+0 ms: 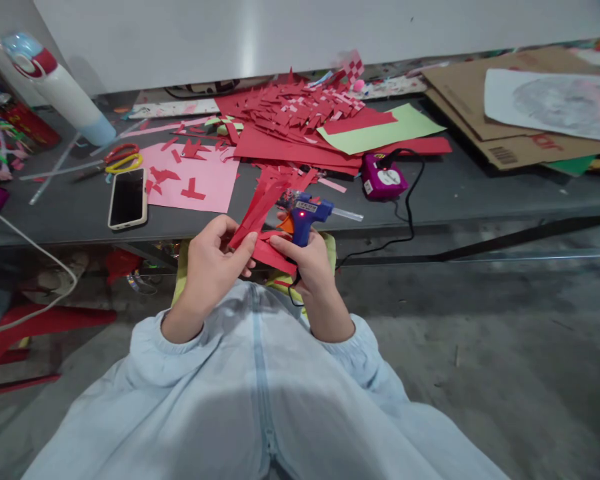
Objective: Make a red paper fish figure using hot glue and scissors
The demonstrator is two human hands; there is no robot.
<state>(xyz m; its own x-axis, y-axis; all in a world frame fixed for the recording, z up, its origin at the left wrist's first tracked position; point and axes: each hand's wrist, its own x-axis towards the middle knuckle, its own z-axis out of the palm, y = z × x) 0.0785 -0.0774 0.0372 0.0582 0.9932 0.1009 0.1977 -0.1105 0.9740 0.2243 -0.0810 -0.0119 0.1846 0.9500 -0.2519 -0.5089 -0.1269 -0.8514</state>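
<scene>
My left hand [219, 257] is closed on red paper strips [261, 210], its thumb pressed over them near the table's front edge. In my right hand [314, 265] is a blue hot glue gun [307, 213] with an orange trigger, a lit red light and a clear glue stick out of its back. The right thumb also presses on the lower end of the red strips. The gun's nozzle points left, close behind the strips, and its tip is hard to make out. Beyond lies a heap of cut red paper [290, 110].
Pink paper [200, 177] with red scraps, a phone [129, 199] and yellow-and-red-handled scissors [123, 159] lie left. A white bottle [63, 93] stands at back left. To the right are a purple box [384, 179] with a black cord, light green paper [385, 130] and cardboard [460, 110].
</scene>
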